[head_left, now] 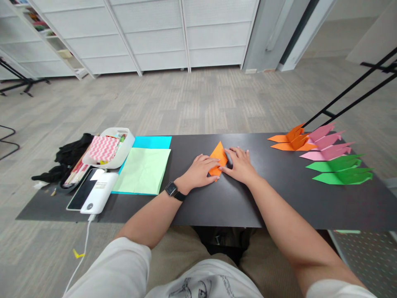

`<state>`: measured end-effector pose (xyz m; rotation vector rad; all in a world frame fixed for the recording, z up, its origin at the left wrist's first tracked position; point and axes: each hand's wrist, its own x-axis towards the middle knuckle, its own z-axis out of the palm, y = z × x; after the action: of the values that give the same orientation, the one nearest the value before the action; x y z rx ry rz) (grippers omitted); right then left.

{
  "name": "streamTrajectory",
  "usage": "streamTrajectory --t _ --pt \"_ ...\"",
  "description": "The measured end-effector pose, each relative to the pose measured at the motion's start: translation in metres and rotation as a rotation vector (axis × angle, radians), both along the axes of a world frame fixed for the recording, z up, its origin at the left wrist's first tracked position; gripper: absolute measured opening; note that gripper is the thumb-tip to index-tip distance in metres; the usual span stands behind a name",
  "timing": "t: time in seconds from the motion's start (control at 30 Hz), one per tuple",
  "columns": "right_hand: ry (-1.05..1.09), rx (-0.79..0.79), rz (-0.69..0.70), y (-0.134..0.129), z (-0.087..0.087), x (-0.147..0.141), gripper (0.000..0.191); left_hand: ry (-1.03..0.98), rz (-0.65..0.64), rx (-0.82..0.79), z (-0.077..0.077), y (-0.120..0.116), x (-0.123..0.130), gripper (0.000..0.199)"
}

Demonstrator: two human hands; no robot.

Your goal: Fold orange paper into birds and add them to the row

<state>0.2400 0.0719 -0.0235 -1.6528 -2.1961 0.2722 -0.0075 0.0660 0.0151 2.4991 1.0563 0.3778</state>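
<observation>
A folded piece of orange paper (219,155) with a pointed top lies on the dark table (229,205), between my two hands. My left hand (200,171), below a black watch, rests flat over its left side with the fingers spread. At the paper's right edge is my right hand (238,165), palm down, its thumb on the paper and its other fingers spread on the table. Parts of the paper are hidden under my fingers.
Folded orange (293,140), pink (327,152) and green (341,177) paper birds stand at the right. At the left are light green sheets (142,169), a white basket (125,151), a power bank (101,192) with a cable, a tablet (81,194) and black cloth (74,150).
</observation>
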Motion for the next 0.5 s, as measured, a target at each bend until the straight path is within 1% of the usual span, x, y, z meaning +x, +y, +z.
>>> streamTrajectory --t 0.3,0.4,0.5 --pt "0.005 -0.026 -0.111 0.009 -0.004 0.009 0.082 -0.008 -0.014 0.016 -0.005 0.001 -0.003 0.063" --pt "-0.003 -0.049 -0.138 0.011 -0.004 0.010 0.082 -0.006 -0.022 0.010 -0.004 0.001 -0.003 0.061" --pt "0.001 -0.034 -0.169 0.013 -0.005 0.011 0.078 0.005 -0.040 0.013 -0.001 0.000 -0.004 0.056"
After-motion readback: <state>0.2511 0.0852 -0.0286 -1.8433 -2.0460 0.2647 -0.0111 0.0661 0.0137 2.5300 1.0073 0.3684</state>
